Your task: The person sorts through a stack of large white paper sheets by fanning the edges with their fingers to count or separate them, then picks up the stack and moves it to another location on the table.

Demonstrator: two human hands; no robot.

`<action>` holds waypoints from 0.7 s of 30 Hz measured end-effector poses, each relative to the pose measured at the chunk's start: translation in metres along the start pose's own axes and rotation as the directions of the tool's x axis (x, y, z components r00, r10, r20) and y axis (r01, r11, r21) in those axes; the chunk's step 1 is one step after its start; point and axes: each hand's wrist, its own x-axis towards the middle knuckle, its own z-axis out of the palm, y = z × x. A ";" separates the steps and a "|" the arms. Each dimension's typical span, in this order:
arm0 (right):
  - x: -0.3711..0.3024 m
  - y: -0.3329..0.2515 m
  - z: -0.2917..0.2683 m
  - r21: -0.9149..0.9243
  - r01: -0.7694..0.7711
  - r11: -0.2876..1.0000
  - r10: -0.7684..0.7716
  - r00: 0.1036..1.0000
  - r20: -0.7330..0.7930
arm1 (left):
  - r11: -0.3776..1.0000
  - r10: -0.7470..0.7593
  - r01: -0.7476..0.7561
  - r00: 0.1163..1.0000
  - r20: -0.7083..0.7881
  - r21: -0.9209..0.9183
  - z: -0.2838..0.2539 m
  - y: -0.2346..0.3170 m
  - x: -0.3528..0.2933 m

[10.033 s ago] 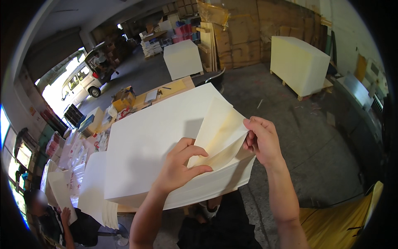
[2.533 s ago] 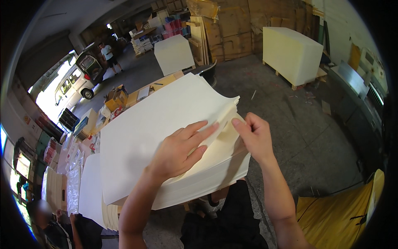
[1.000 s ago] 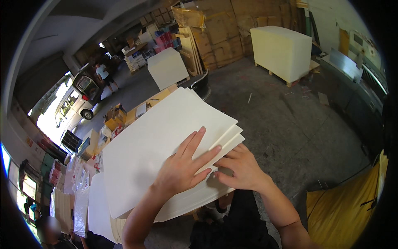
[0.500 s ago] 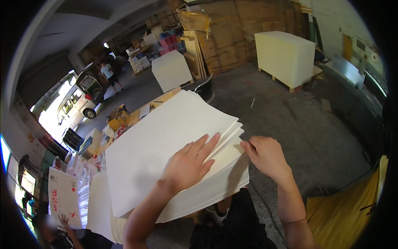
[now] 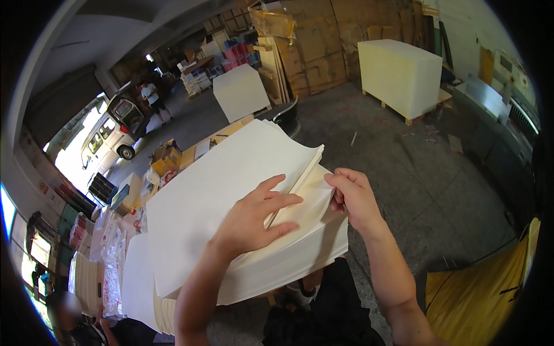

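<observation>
A thick stack of large cream paper sheets (image 5: 225, 173) lies in front of me. My left hand (image 5: 254, 216) rests flat on it with fingers spread, pressing down a batch of sheets near the right corner. My right hand (image 5: 352, 199) pinches the right edge of several lifted sheets (image 5: 309, 173), which curl up off the stack at that corner. The lower sheets of the stack stay flat beneath.
A second, lower paper pile (image 5: 141, 282) sits at the lower left. Two big white paper blocks on pallets (image 5: 398, 75) (image 5: 239, 92) stand on the concrete floor beyond. A van (image 5: 112, 138), a standing person (image 5: 153, 98) and cardboard stacks (image 5: 311, 46) lie farther back. A seated person (image 5: 69, 323) is at the bottom left.
My right hand has moved up from the stack's side to its right corner and lifted the edge of several sheets. My left hand stays flat on top.
</observation>
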 end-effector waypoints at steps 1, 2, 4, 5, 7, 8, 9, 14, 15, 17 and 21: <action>-0.001 -0.001 0.001 0.058 -0.034 0.998 0.034 0.999 0.005 | 1.000 -0.007 0.007 1.000 0.001 0.002 0.000 0.003 -0.001; -0.001 -0.002 0.001 0.116 -0.068 0.991 0.068 0.998 0.011 | 0.999 0.017 -0.017 1.000 -0.015 0.035 0.001 0.003 -0.002; 0.000 -0.002 0.001 0.123 -0.064 0.990 0.061 0.998 0.025 | 0.994 0.064 -0.060 0.997 -0.043 0.096 0.003 0.002 -0.004; 0.000 -0.002 0.001 0.127 -0.062 0.990 0.058 0.998 0.033 | 0.995 0.064 -0.060 0.997 -0.043 0.083 0.004 0.001 -0.004; 0.001 -0.001 -0.003 0.111 -0.062 0.992 0.056 0.997 0.049 | 0.997 0.068 -0.066 0.997 -0.047 0.049 0.006 -0.004 -0.003; 0.002 0.000 -0.005 0.103 -0.062 0.993 0.056 0.997 0.058 | 0.998 0.060 -0.058 0.998 -0.035 0.035 0.005 -0.004 -0.003; 0.002 -0.001 -0.005 0.079 -0.063 0.995 0.058 0.996 0.063 | 0.999 0.050 -0.050 0.998 -0.024 0.021 0.004 -0.004 -0.002; 0.000 -0.004 -0.010 0.005 -0.012 1.000 0.011 0.996 0.094 | 0.999 0.039 -0.039 0.999 0.016 -0.002 -0.001 -0.005 -0.001; -0.002 -0.006 -0.010 0.004 0.003 1.000 -0.004 0.995 0.095 | 0.999 0.039 -0.039 0.999 0.028 0.004 -0.003 -0.005 -0.001; -0.005 -0.008 -0.008 0.002 0.033 0.999 -0.033 0.995 0.099 | 0.999 0.042 -0.042 0.999 0.017 0.015 -0.005 -0.005 -0.002; -0.002 0.009 0.004 -0.721 0.361 0.592 -0.484 0.874 0.040 | 0.999 0.041 -0.041 0.997 -0.064 0.002 0.006 0.002 -0.001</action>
